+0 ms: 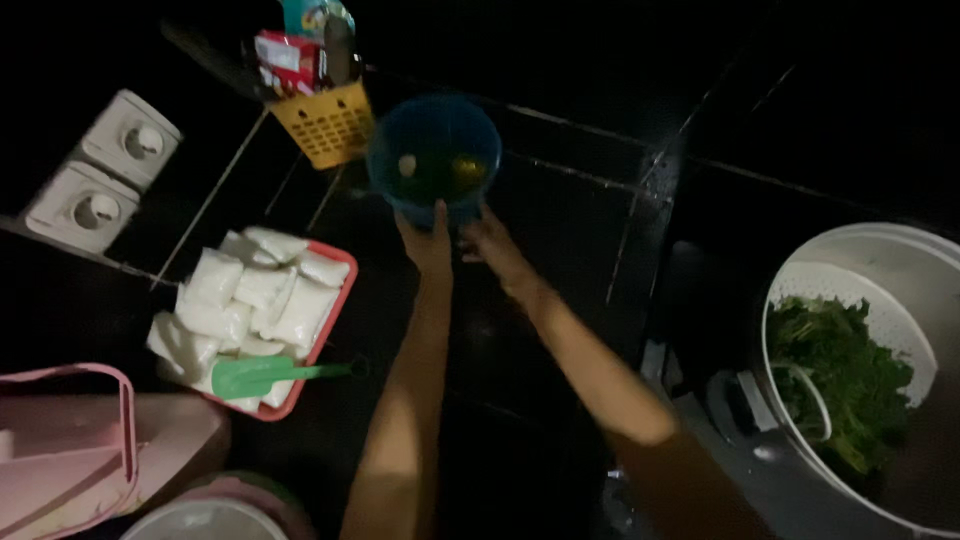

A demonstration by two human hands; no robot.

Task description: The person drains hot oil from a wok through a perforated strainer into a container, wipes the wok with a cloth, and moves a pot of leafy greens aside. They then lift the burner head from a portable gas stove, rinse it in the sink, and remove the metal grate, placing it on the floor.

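Blue bowl [434,155] at upper centre of frame, round, mouth facing up toward the camera, no clear long axis. Left hand [427,243] grips its near rim from below; right hand [492,245] touches the rim just beside, grasp unclear in the dark. Yellow basket [322,125] sits just left of the bowl.

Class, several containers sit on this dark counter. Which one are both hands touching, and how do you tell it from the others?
The blue bowl, at its near rim. The yellow basket behind it, red tray of white packets and white strainer of greens lie apart, untouched.
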